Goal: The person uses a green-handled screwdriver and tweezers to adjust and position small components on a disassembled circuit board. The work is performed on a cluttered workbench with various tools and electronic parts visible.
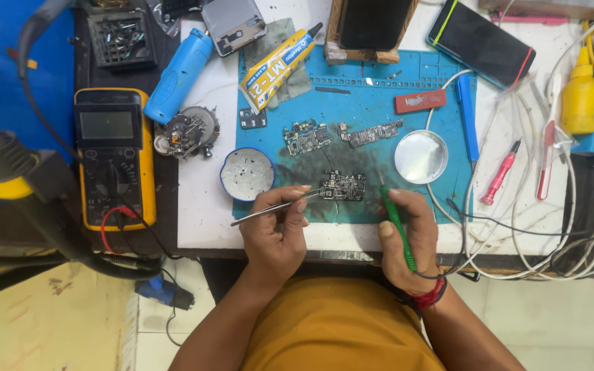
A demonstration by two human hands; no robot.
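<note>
two tools meet at one small circuit board lying on the blue mat near the desk's front edge. left hand, fingers clenched on metal tweezers, should pin the board's edge flat. right hand grasps a green-handled tool; keep its tip light and wrist braced so nothing slips.

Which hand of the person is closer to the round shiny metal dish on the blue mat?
The right hand. It holds a green tool just below the round metal dish. The left hand, holding tweezers, is further away, to the dish's lower left beyond the circuit board.
</note>
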